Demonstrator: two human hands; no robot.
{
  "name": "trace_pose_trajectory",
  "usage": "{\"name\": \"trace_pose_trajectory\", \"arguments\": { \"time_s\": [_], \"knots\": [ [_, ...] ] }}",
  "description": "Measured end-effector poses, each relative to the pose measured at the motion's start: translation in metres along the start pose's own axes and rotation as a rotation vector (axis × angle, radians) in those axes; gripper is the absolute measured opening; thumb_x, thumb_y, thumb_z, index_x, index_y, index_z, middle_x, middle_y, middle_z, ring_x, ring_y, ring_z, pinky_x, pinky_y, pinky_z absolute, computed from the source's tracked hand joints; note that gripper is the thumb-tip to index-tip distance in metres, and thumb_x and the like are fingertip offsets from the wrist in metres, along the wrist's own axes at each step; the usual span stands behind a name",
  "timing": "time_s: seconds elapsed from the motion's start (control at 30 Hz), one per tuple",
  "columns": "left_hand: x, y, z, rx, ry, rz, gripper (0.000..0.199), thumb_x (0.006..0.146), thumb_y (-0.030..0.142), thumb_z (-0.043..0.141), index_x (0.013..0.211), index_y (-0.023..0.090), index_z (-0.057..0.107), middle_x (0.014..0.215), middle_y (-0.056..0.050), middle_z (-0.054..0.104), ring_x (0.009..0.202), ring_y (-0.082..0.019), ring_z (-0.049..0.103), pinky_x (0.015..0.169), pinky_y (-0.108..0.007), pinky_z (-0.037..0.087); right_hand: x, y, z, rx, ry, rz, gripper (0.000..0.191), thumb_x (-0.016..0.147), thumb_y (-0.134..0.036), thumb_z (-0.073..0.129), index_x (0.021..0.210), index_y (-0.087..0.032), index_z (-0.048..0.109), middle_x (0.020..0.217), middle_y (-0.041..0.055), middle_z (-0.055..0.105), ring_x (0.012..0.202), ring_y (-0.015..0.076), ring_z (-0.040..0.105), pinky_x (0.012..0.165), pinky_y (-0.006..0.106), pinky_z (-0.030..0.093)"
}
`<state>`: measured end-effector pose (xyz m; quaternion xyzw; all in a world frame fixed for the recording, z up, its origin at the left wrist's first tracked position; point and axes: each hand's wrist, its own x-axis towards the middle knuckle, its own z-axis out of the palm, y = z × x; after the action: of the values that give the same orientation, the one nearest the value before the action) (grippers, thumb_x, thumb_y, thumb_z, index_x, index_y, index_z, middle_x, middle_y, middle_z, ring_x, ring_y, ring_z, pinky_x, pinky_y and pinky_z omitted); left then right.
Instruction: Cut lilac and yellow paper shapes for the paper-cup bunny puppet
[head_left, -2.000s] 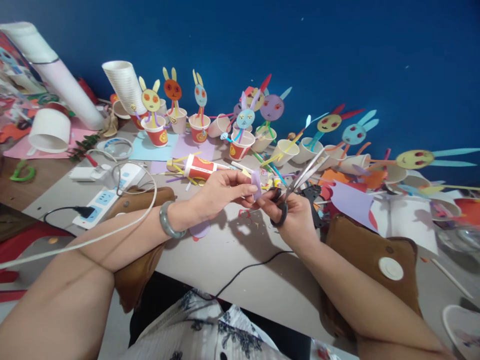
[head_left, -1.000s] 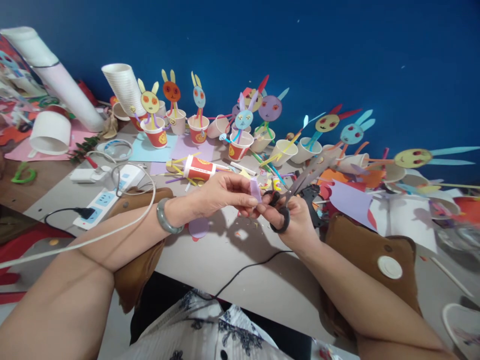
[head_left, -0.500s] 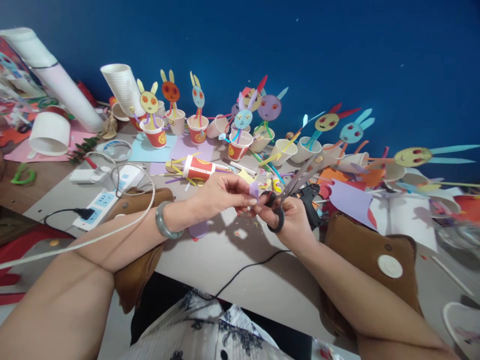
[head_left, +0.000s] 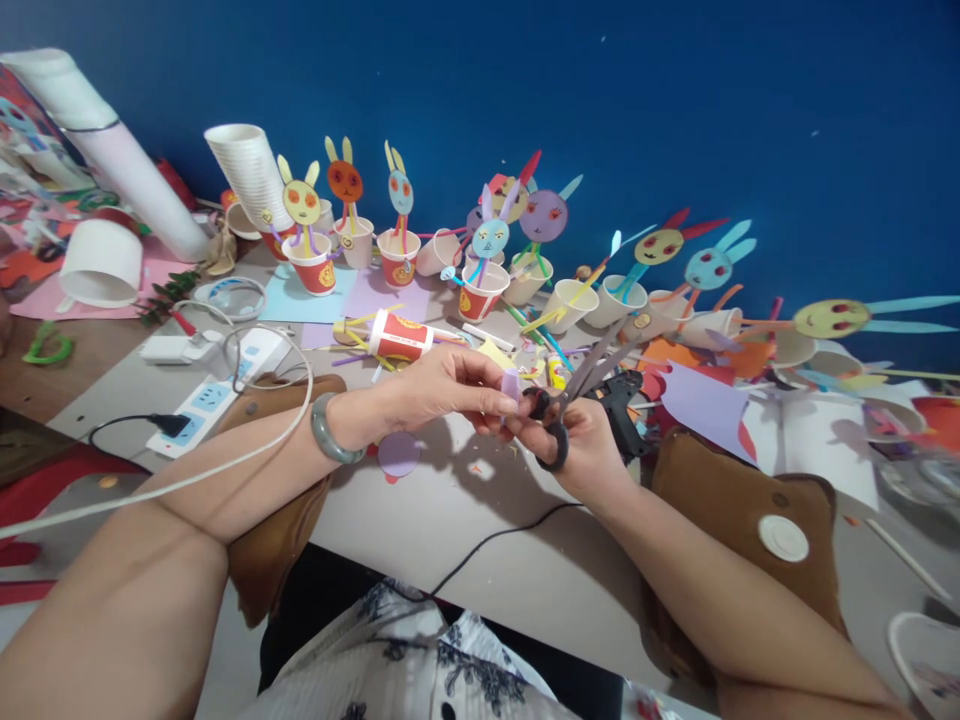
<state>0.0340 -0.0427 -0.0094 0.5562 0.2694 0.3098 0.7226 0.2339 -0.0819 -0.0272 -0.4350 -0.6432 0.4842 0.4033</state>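
Observation:
My left hand (head_left: pixel 469 388) is closed, pinching a small piece of purple paper (head_left: pixel 511 383) between thumb and fingers over the table. Beside it my right hand (head_left: pixel 581 440) has its fingers in the black handles of a pair of scissors (head_left: pixel 592 365). The scissors' blades point away from me, up and to the right, off the paper. The right fingertips meet the left ones at the paper's lower end. On the table below the left wrist lies a purple paper disc (head_left: pixel 399 456), with a bit of red showing at its edge.
Paper-cup rabbits (head_left: pixel 491 240) line the blue wall. A red cup (head_left: pixel 401 335) lies on its side behind my left hand. A power strip (head_left: pixel 210 395) with cables is at left, a brown pouch (head_left: pixel 742 540) at right. A black cord (head_left: pixel 510 530) crosses the table.
Both hands stay together with the paper and scissors, barely shifted. The view has moved slightly, and more of the purple disc now shows beneath my left wrist.

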Motion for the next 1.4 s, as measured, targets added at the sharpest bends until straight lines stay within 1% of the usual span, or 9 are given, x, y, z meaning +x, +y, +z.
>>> {"name": "trace_pose_trajectory", "arguments": {
  "time_s": [0.23,0.4,0.5,0.57,0.63,0.73,0.9,1.07,1.4],
  "knots": [
    [-0.001,0.001,0.003,0.005,-0.001,0.019,0.032,0.071,0.036,0.085,0.072,0.011,0.066,0.064,-0.002,0.068,0.054,-0.008,0.062,0.053,-0.019,0.049,0.0,-0.009,0.002,-0.009,-0.06,-0.023,0.027,0.078,-0.045,0.078,0.073,-0.022,0.065,0.073,0.0033,0.075,0.065,0.0207,0.072,0.06,0.031,0.057],
    [-0.002,-0.003,0.009,0.047,0.119,0.133,0.03,0.071,0.031,0.085,0.071,0.011,0.063,0.063,0.0,0.065,0.055,-0.007,0.062,0.052,-0.018,0.049,0.0,-0.008,0.002,-0.038,-0.015,-0.007,0.022,0.077,-0.038,0.078,0.076,-0.022,0.064,0.068,0.0016,0.073,0.063,0.0209,0.072,0.056,0.029,0.055],
    [-0.002,-0.003,0.008,0.06,0.108,0.18,0.027,0.074,0.028,0.083,0.075,0.012,0.062,0.067,0.0,0.064,0.059,-0.009,0.065,0.056,-0.019,0.052,0.0,-0.007,0.001,-0.04,0.01,0.006,0.025,0.075,-0.04,0.08,0.073,-0.022,0.063,0.065,0.0014,0.072,0.06,0.0205,0.071,0.053,0.029,0.053],
    [-0.002,0.0,0.004,0.071,0.054,0.181,0.027,0.075,0.026,0.082,0.087,0.013,0.062,0.077,-0.001,0.067,0.062,-0.009,0.066,0.057,-0.019,0.054,0.001,-0.009,0.0,-0.062,0.012,0.009,0.027,0.075,-0.042,0.079,0.07,-0.022,0.062,0.065,0.0016,0.072,0.058,0.0193,0.07,0.053,0.028,0.053],
    [-0.003,0.004,0.0,0.105,0.019,0.215,0.038,0.074,0.022,0.081,0.104,0.016,0.06,0.096,-0.004,0.069,0.067,-0.009,0.068,0.059,-0.02,0.056,0.001,-0.01,-0.002,-0.106,0.003,-0.011,0.027,0.077,-0.042,0.078,0.067,-0.021,0.063,0.064,0.0015,0.071,0.057,0.0177,0.067,0.053,0.028,0.051],
    [-0.004,0.01,-0.005,0.22,-0.007,0.358,0.042,0.076,0.019,0.079,0.112,0.02,0.057,0.113,-0.007,0.066,0.078,-0.01,0.069,0.066,-0.021,0.056,0.002,-0.011,-0.006,-0.186,0.002,-0.076,0.023,0.079,-0.036,0.076,0.067,-0.021,0.064,0.062,0.0013,0.07,0.056,0.0161,0.063,0.054,0.027,0.049],
    [-0.001,0.013,-0.012,0.474,-0.028,0.478,0.014,0.081,0.017,0.073,0.093,0.015,0.066,0.097,-0.006,0.069,0.082,-0.012,0.068,0.069,-0.022,0.054,0.005,-0.006,-0.012,-0.32,0.007,-0.237,0.015,0.077,-0.028,0.074,0.068,-0.022,0.063,0.064,0.0013,0.068,0.064,0.0182,0.062,0.064,0.032,0.049],
    [0.0,0.014,-0.015,0.615,-0.047,0.534,0.006,0.082,0.017,0.072,0.086,0.014,0.069,0.088,-0.007,0.071,0.08,-0.014,0.067,0.07,-0.024,0.053,0.006,0.001,-0.013,-0.396,0.01,-0.307,0.012,0.077,-0.022,0.068,0.067,-0.022,0.062,0.063,0.0003,0.063,0.064,0.0176,0.058,0.068,0.033,0.047],
    [0.001,0.012,-0.017,0.672,0.063,0.388,0.009,0.078,0.017,0.072,0.073,0.012,0.067,0.073,-0.005,0.07,0.066,-0.011,0.061,0.059,-0.022,0.047,0.01,0.001,-0.016,-0.499,0.014,-0.3,0.011,0.076,-0.019,0.063,0.065,-0.02,0.061,0.065,0.0016,0.066,0.067,0.018,0.056,0.07,0.033,0.043]
  ]
}}
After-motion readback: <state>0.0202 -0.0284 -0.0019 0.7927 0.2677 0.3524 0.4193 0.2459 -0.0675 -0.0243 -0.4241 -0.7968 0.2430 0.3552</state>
